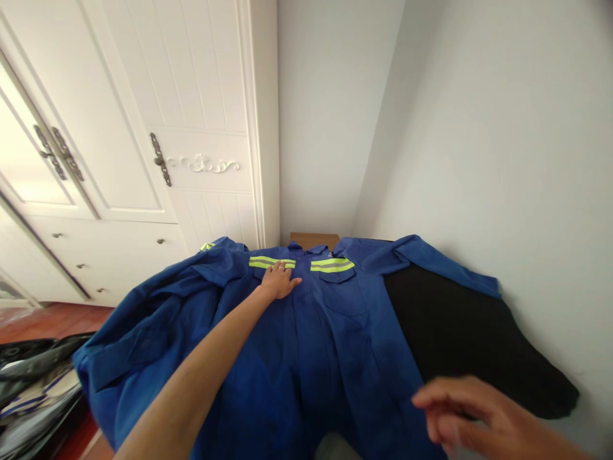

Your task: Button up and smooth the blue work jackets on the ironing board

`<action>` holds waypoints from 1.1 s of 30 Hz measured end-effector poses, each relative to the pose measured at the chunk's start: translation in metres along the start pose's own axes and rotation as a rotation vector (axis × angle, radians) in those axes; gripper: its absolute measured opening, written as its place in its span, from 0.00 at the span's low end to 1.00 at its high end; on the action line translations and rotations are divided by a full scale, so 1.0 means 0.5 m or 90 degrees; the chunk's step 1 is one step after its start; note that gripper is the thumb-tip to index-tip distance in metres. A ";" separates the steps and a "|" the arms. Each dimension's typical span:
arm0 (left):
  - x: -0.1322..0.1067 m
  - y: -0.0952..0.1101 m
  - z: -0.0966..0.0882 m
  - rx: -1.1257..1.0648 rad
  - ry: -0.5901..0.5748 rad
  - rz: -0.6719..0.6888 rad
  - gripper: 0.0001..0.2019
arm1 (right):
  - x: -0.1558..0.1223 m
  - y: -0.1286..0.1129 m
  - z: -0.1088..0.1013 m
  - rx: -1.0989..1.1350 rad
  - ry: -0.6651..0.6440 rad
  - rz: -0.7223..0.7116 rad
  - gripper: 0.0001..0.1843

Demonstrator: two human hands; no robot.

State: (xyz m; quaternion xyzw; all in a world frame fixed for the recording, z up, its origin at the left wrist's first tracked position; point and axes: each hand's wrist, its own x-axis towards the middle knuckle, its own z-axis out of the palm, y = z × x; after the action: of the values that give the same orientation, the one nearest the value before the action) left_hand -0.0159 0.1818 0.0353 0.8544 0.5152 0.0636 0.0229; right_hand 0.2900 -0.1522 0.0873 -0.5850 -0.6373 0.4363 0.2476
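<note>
A blue work jacket [330, 332] with yellow-green reflective stripes [331, 264] lies spread face up over a surface covered by a black cloth [460, 332]. My left hand [279, 280] reaches far forward and lies flat on the jacket's chest, fingers stretched out, just below the left stripe. Low at the right, my right hand [467, 412] hovers above the jacket's lower edge, blurred, its fingers loosely curled and apart, holding nothing. One sleeve [431, 259] stretches right along the wall; the other sleeve [148, 319] bunches at the left.
White wardrobe doors [143, 128] with metal handles and drawers stand at the left. Plain walls close in behind and at the right. A wooden piece [313, 240] shows behind the collar. Dark and striped items [33, 383] lie on the reddish floor at lower left.
</note>
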 end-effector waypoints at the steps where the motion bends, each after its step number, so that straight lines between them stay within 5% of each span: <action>1: -0.003 -0.004 0.003 -0.003 0.002 -0.019 0.33 | 0.054 -0.037 -0.020 0.005 -0.022 -0.025 0.23; 6: -0.030 -0.025 0.032 -0.023 0.032 -0.060 0.30 | 0.403 -0.168 -0.037 -0.061 0.105 -0.219 0.16; 10: -0.050 -0.029 0.052 -0.021 0.060 -0.057 0.29 | 0.657 -0.168 -0.001 -0.314 0.158 -0.195 0.18; 14: -0.058 -0.025 0.057 -0.011 0.071 -0.061 0.31 | 0.816 -0.134 0.022 -0.413 0.143 -0.179 0.18; 21: -0.061 -0.026 0.061 -0.015 0.089 -0.064 0.33 | 0.937 -0.094 0.018 -0.527 0.106 -0.117 0.11; 33: -0.043 -0.021 0.069 -0.033 0.073 -0.103 0.38 | 0.987 -0.095 0.035 -0.595 0.194 -0.090 0.11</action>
State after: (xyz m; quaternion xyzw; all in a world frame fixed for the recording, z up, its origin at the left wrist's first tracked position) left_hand -0.0304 0.1684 -0.0018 0.8041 0.5812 0.1234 0.0207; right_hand 0.1552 0.3207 0.0224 -0.6459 -0.7595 -0.0045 0.0780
